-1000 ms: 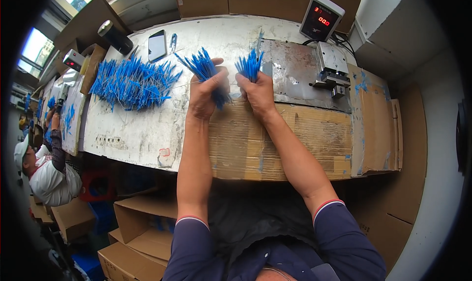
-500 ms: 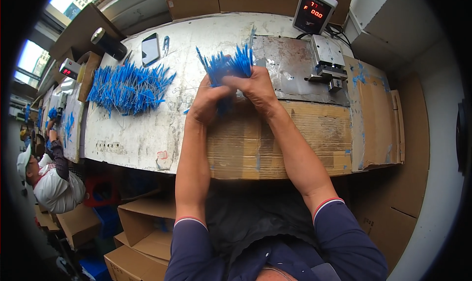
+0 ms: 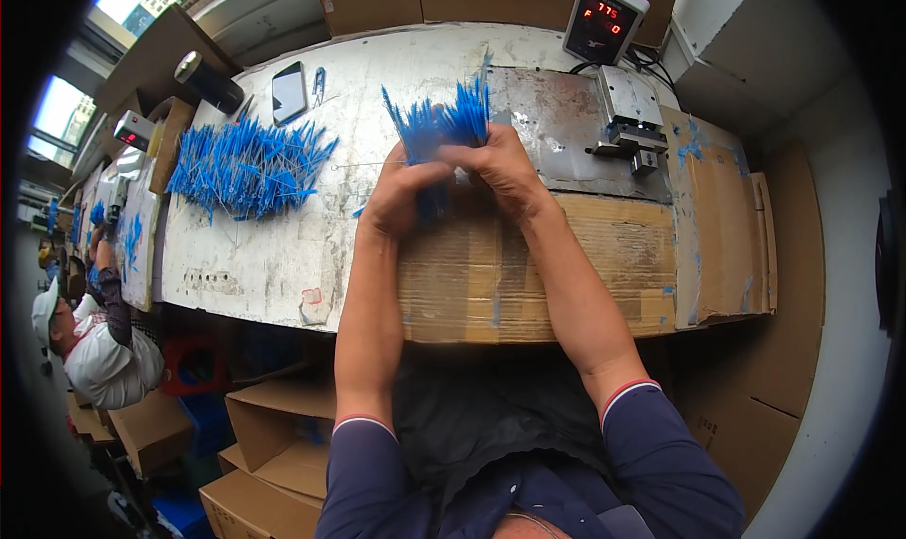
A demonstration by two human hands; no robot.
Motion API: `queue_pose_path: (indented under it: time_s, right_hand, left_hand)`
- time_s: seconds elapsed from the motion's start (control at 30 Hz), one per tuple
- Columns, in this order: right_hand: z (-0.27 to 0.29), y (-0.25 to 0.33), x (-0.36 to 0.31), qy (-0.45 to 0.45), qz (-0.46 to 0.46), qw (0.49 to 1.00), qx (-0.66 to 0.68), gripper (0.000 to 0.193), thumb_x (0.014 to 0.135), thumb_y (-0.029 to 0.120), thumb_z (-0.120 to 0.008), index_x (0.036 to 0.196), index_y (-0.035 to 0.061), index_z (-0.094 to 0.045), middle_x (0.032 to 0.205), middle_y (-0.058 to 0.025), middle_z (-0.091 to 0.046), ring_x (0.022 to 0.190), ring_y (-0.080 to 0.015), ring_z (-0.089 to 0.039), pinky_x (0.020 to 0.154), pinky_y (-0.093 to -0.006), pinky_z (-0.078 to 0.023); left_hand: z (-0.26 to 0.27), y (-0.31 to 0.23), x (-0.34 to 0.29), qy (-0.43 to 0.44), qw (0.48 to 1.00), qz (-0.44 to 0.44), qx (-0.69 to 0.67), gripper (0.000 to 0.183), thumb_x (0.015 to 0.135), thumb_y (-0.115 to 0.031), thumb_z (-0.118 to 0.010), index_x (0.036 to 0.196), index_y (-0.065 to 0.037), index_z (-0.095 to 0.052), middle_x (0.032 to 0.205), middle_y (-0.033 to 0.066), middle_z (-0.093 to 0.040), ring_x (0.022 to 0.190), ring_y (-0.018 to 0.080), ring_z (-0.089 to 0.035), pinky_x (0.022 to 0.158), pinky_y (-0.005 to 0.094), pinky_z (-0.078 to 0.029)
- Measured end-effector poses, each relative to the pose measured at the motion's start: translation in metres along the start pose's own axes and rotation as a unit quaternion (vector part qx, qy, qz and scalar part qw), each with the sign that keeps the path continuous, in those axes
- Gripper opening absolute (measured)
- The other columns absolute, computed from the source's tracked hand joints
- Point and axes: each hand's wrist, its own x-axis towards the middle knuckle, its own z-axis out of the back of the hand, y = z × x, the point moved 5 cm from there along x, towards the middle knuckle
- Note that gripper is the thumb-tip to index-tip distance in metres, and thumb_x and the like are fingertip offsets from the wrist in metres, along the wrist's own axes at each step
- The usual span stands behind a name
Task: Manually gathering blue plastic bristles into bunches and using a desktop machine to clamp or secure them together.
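My left hand (image 3: 401, 192) and my right hand (image 3: 505, 169) meet above the cardboard-covered front of the bench. Both are closed around a bunch of thin blue pieces (image 3: 415, 131), slender sticks with fine pointed ends. The tips stand up in two tufts, the taller one (image 3: 465, 114) by my right hand. My thumbs come together over the middle of the bunch, and some blue shows below them. A large pile of similar blue pieces with thin wire-like stems (image 3: 247, 173) lies on the white bench to the left. My fingers on the far side are hidden.
A metal press-like device (image 3: 630, 114) sits on a steel plate (image 3: 547, 114) to the right, below a red-digit counter (image 3: 606, 20). A phone (image 3: 289, 93), small snips (image 3: 319, 84) and a dark flask (image 3: 209, 82) lie at the back left. Another person (image 3: 99, 350) works far left.
My hands have shifted very slightly with the blue bunch between them, still holding it. The counter's lit digits differ. The pile has not moved.
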Motion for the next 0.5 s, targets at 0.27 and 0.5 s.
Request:
queue_pose_path:
  time_s: [0.27, 0.5]
  right_hand:
    - [0.012, -0.009, 0.005, -0.028, 0.007, 1.000, 0.005, 0.015, 0.079, 0.011, -0.074, 0.092, 0.0031, -0.072, 0.083, -0.0023, -0.070, 0.067, -0.0058, -0.060, 0.054, -0.0212, -0.044]
    - [0.015, -0.015, 0.012, -0.068, 0.031, 0.990, 0.120, 0.010, 0.083, 0.011, -0.070, 0.089, 0.0025, -0.070, 0.071, -0.0018, -0.065, 0.057, -0.0065, -0.055, 0.044, -0.0210, -0.034]
  left_hand:
    - [-0.009, -0.005, 0.001, 0.027, 0.999, -0.011, 0.013, 0.038, 0.084, -0.009, -0.073, 0.120, -0.002, -0.065, 0.100, 0.0046, -0.069, 0.085, 0.0131, -0.065, 0.077, 0.0275, -0.054]
    - [-0.002, -0.008, 0.004, -0.024, 0.999, -0.036, 0.006, 0.060, 0.087, -0.008, -0.072, 0.142, 0.002, -0.050, 0.107, 0.0082, -0.067, 0.081, 0.0133, -0.064, 0.074, 0.0277, -0.054]
